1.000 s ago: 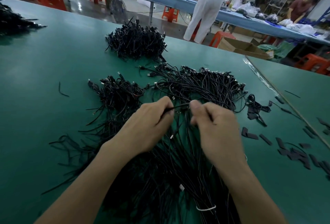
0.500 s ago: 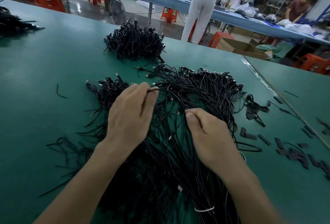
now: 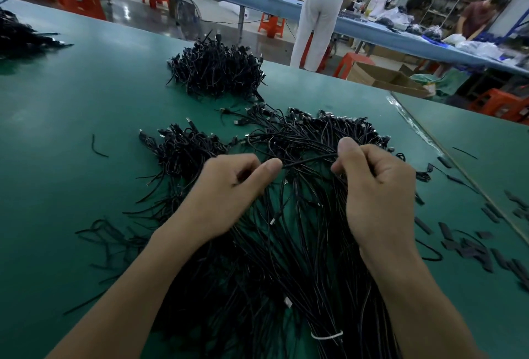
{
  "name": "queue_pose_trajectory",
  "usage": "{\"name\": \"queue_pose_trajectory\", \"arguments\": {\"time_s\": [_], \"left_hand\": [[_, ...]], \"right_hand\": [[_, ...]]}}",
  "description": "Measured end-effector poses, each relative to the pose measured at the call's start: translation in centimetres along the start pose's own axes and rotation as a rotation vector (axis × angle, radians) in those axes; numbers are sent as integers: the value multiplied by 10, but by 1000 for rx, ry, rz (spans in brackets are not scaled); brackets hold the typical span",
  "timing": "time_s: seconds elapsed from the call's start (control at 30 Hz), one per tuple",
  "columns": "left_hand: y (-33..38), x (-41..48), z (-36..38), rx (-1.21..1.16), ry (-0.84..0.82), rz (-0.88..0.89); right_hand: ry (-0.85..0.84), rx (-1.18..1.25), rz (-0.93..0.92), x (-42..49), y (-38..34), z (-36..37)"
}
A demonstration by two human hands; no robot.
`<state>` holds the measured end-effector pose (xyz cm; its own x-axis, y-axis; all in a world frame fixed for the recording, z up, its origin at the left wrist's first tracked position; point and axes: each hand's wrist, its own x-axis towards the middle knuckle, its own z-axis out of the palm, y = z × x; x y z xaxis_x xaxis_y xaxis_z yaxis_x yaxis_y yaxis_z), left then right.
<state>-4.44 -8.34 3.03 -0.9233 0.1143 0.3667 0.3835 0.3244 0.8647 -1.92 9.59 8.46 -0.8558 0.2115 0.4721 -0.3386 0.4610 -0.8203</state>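
Green-topped workshop table (image 3: 71, 100): one thin black cable (image 3: 309, 159) is pulled out between two pinching hands.
The left hand (image 3: 229, 195) nips the cable between thumb and forefinger, and the right hand (image 3: 378, 198) clenches its other end. The span runs just above the loose pile of black cables (image 3: 286, 244) beneath the grip. It is probably best held taut and lifted straight up, so tangled neighbours drop away. No brand, label or writing is legible.

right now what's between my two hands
In the head view, a short stretch of one black cable runs from the left hand to the right hand, both pinching it, over the cable heap.
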Motion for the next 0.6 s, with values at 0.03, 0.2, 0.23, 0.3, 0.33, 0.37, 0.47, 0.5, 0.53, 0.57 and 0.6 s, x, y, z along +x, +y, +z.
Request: {"name": "queue_pose_trajectory", "arguments": {"time_s": [0.03, 0.2, 0.23, 0.3, 0.33, 0.37, 0.47, 0.5, 0.53, 0.57, 0.6], "left_hand": [[3, -1, 0, -51, -98, -67], [22, -9, 7, -446, -643, -187], [26, -10, 8, -561, -689, -189], [32, -11, 9, -763, -673, -206], [33, -11, 9, -840, -613, -222], [33, -9, 10, -906, -530, -236], [27, -4, 10, -1070, -266, -231], [24, -2, 10, -1093, -191, -223], [21, -1, 11, -1073, -123, -212], [19, 0, 13, -1011, -60, -195], [16, 1, 15, -928, -8, -169]], "right_hand": [[30, -2, 9, 1, 2, 0], [-45, 38, 71, 0, 16, 7], [-134, 8, 91, -1, 19, 9], [-397, -36, 135, -8, 24, 13], [-532, -49, 152, -14, 26, 16], [-631, -65, 178, -19, 27, 18], [-725, -96, 209, -31, 26, 21], [-719, -97, 182, -32, 23, 21], [-706, -90, 153, -32, 21, 20], [-694, -86, 133, -31, 18, 18], [-692, -86, 122, -30, 16, 15]]}}
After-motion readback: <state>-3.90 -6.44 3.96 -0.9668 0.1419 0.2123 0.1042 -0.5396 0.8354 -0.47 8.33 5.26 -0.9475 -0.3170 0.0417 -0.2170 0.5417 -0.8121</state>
